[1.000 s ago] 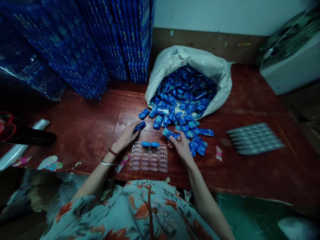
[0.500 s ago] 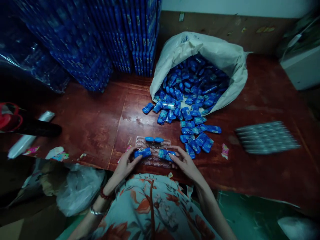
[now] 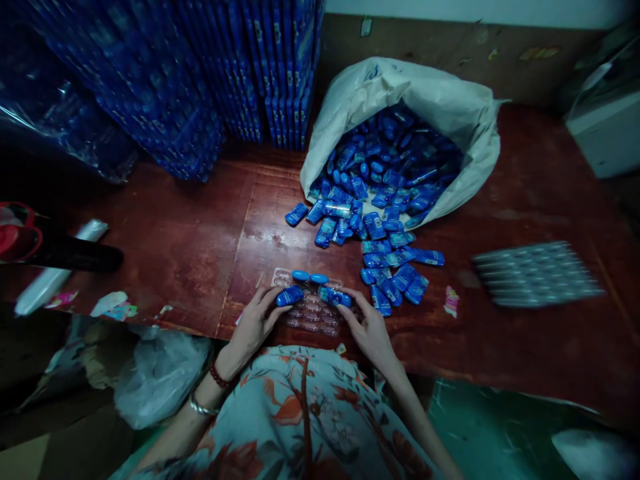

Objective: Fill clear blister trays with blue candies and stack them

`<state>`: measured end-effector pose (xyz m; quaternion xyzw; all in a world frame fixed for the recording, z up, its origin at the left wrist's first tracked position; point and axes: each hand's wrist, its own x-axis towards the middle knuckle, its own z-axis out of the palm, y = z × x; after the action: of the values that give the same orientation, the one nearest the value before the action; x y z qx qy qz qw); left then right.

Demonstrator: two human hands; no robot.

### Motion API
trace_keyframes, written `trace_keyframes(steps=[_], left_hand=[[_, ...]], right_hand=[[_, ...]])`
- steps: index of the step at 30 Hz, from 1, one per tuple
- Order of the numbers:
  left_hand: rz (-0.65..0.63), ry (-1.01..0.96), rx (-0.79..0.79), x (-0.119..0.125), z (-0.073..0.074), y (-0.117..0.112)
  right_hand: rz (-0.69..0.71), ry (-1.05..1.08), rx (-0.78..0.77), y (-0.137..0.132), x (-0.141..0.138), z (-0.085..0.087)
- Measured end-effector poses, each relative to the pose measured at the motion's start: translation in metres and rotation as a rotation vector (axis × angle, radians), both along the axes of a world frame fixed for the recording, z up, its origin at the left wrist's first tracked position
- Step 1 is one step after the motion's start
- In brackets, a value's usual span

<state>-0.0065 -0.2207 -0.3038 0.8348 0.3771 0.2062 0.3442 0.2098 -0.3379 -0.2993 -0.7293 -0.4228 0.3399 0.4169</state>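
Note:
My left hand (image 3: 254, 321) is closed on a small blue pack (image 3: 289, 296), pinched between thumb and fingers. Another small blue pack (image 3: 334, 297) is gripped in my right hand (image 3: 369, 327), just across from the first. Both packs are over a clear plastic tray (image 3: 313, 325) with rows of oval pockets, lying at the table's front edge. At the tray's far row, two blue packs (image 3: 301, 275) stand on end side by side, showing bright blue tops. Right of the tray, a loose pile of blue packs (image 3: 393, 287) lies on the table.
A white sack (image 3: 480, 160) full of blue packs lies open behind the pile. Tall stacks of blue packages (image 3: 280, 87) stand back left. Stacked clear trays (image 3: 537, 275) are at right. A black bottle with a red lid (image 3: 80, 257) lies at left on the reddish wooden table (image 3: 195, 233).
Both hands have shifted slightly away from me, toward the tray's far row, with their packs. The left pack is now tilted differently. The two standing packs stay in place.

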Motion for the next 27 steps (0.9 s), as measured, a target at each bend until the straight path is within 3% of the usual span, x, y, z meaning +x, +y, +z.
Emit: trace_keyframes(steps=[6, 13, 17, 20, 27], left_hand=[[0.009, -0.034, 0.011, 0.010, 0.009, 0.006], [0.030, -0.053, 0.033, 0.014, 0.006, 0.009], [0.037, -0.036, 0.050, 0.018, 0.003, 0.010], [-0.041, 0.017, 0.086, 0.019, 0.005, 0.012], [-0.306, 0.275, 0.281, 0.026, 0.019, 0.014]], right_hand=[[0.089, -0.256, 0.026, 0.006, -0.002, 0.006], [0.129, -0.350, 0.249, 0.018, -0.005, 0.007], [0.287, -0.478, 0.286, 0.031, 0.003, 0.007], [0.413, -0.577, 0.280, 0.034, 0.006, 0.007], [0.493, -0.824, 0.129, 0.034, -0.010, 0.017]])
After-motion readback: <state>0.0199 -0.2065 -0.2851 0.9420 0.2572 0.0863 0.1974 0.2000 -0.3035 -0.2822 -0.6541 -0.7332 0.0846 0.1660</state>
